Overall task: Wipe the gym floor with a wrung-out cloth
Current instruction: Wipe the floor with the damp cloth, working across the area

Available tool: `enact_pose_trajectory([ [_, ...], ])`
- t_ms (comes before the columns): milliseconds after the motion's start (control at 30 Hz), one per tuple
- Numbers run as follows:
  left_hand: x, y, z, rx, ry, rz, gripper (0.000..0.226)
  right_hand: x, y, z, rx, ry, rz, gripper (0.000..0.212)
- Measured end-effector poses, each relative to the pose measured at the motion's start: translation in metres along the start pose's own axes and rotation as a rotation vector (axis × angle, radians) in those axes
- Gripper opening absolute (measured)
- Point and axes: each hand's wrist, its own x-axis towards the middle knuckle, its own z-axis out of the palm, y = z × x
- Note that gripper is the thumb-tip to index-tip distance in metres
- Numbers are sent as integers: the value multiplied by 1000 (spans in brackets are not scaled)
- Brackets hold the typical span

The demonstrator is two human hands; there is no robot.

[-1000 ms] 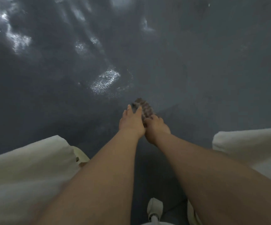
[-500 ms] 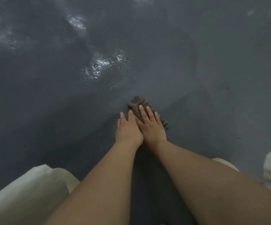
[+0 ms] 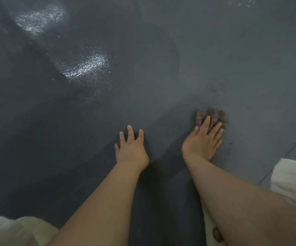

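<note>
Head view, person crouched over the gym floor (image 3: 214, 50). The cloth (image 3: 213, 117), brownish and bunched, lies on the floor at right of centre, under and just beyond the right hand (image 3: 203, 139).

Right hand: fingers (image 3: 214, 128) straight and spread, pressing flat on the cloth; no curl round it. The far edge of the cloth shows past the fingertips.

Left hand (image 3: 131, 148): flat on bare floor, fingers spread, holding nothing, apart from the cloth and to its left. Reads as a prop for body weight.

Key relation: the cloth sits directly beneath the right fingers, so the right hand drives it; no clear long axis to the bunch.

Wet sheen at far left; the floor to the right and far of the cloth looks matte. Judgement: wiping is under way, and the next stroke probably goes rightward or farther out.

Pale trousers (image 3: 292, 181) at the near corners.
</note>
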Motion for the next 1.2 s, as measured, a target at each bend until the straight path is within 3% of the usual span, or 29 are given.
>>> enact_pose_trajectory([
  [233, 3, 3, 1, 141, -33, -10, 81, 51, -20, -6, 23, 22, 118, 52],
  [367, 6, 3, -2, 169, -59, -13, 80, 99, -44, -20, 9, -55, 59, 52],
  [467, 4, 5, -2, 171, -54, -18, 80, 98, -61, -14, -75, -98, -123, 53],
  [633, 6, 8, -4, 131, -52, -31, 80, 39, -78, 8, -194, -172, -614, 53],
  [733, 6, 10, -6, 108, -66, -32, 79, 5, -71, 16, -169, -211, -745, 51],
  [833, 6, 8, -7, 108, -77, -24, 80, 8, -56, 13, -122, -201, -698, 51],
  [1067, 5, 0, -3, 79, -86, 2, 86, 53, -67, 1, -55, -103, -250, 50],
  [1133, 3, -4, -3, 67, -58, 18, 84, 52, -90, 5, -35, -120, -201, 51],
  [1200, -1, -10, -4, 41, 9, 45, 78, 45, -117, 13, -41, -151, -268, 51],
])
